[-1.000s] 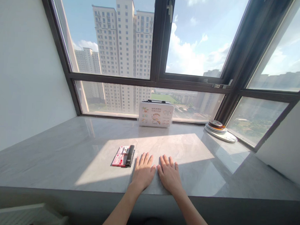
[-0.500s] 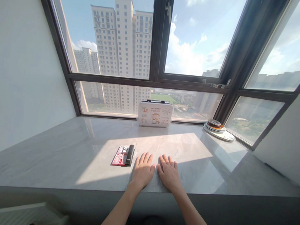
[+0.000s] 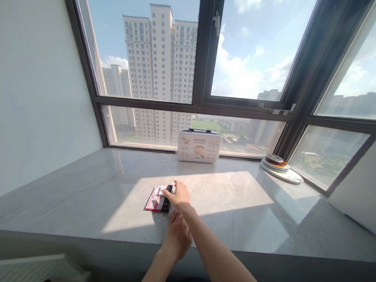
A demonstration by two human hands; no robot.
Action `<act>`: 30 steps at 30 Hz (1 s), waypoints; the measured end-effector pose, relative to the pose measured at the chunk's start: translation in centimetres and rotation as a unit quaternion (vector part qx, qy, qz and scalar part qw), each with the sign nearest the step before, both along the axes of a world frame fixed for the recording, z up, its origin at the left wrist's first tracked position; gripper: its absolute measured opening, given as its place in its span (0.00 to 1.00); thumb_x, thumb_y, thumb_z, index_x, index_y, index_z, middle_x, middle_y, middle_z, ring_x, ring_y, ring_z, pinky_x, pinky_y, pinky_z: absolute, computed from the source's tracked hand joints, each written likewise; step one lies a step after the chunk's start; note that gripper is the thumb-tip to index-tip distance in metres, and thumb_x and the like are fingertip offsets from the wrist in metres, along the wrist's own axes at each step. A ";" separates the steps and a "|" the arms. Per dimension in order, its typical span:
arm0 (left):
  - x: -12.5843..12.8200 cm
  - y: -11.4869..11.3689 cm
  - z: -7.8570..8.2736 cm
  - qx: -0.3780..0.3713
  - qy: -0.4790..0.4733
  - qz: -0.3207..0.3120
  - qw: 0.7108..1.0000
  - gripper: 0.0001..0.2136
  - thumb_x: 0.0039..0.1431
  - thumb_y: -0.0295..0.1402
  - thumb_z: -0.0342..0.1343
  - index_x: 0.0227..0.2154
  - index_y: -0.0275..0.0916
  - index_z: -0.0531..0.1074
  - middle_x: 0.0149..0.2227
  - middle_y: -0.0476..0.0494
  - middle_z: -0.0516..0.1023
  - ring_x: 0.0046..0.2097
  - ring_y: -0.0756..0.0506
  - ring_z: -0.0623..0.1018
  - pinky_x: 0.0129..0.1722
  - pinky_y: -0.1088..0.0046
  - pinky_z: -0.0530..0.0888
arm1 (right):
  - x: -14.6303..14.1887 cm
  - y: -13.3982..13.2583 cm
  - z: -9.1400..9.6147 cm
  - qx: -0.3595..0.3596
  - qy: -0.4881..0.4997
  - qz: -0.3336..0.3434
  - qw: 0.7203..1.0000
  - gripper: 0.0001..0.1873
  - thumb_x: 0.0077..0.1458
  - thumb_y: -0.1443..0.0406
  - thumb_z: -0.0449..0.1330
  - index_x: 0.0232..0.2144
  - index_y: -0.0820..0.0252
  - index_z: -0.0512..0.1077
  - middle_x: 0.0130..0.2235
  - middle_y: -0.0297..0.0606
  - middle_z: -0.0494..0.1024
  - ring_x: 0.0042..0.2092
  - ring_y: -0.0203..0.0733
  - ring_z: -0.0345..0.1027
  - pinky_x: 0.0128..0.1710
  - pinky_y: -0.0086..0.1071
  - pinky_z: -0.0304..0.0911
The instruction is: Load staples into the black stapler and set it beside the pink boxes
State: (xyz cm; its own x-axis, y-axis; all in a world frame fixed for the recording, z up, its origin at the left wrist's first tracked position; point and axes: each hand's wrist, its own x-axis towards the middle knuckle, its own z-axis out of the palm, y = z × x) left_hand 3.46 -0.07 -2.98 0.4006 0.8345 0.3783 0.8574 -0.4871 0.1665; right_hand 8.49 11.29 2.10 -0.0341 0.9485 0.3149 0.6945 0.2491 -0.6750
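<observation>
My right hand [image 3: 180,197] reaches across above my left hand, to the upper end of a black stapler [image 3: 166,204]. Its thumb and fingers are spread on either side of the stapler; whether they touch it I cannot tell. My left hand [image 3: 177,236] rests on the stone sill near the front edge, fingers stretched out and partly covered by the right wrist. Left of the stapler lie small red-and-white boxes [image 3: 151,202], with another small white box [image 3: 162,190] close to the right thumb.
A white case with cartoon prints [image 3: 199,147] stands against the window. Stacked plates and lids [image 3: 279,165] sit in the right corner of the pale stone sill [image 3: 228,224]. Below the sill at left is a pale slatted object [image 3: 32,271].
My right hand has lifted off the sill and moved left over my left hand to the stapler. My left hand has moved slightly nearer the front edge. The view has shifted a little.
</observation>
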 end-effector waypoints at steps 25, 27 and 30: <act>-0.1 2.9 0.3 -0.002 -0.033 0.046 0.998 0.25 0.69 0.43 0.48 0.67 0.48 0.61 0.72 0.42 0.58 0.72 0.34 0.56 0.69 0.48 0.55 | 11.4 -1.3 0.6 0.009 0.258 -0.050 0.965 0.22 0.55 0.52 0.59 0.45 0.57 0.79 0.45 0.41 0.83 0.48 0.48 0.75 0.48 0.37 0.68; 0.2 3.0 0.0 0.006 -0.031 0.060 0.998 0.25 0.70 0.42 0.46 0.67 0.45 0.62 0.72 0.41 0.59 0.72 0.35 0.56 0.70 0.49 0.54 | 13.4 -1.3 0.5 0.008 0.324 -0.069 0.944 0.28 0.58 0.49 0.54 0.52 0.60 0.76 0.51 0.46 0.81 0.52 0.49 0.75 0.46 0.36 0.70; 0.5 3.0 -0.4 0.006 -0.025 0.067 0.997 0.26 0.70 0.40 0.44 0.69 0.44 0.59 0.72 0.40 0.58 0.73 0.37 0.55 0.70 0.48 0.53 | 16.3 -2.1 -0.4 -0.006 0.398 -0.095 0.912 0.30 0.60 0.49 0.49 0.54 0.60 0.72 0.53 0.49 0.80 0.55 0.50 0.75 0.45 0.38 0.73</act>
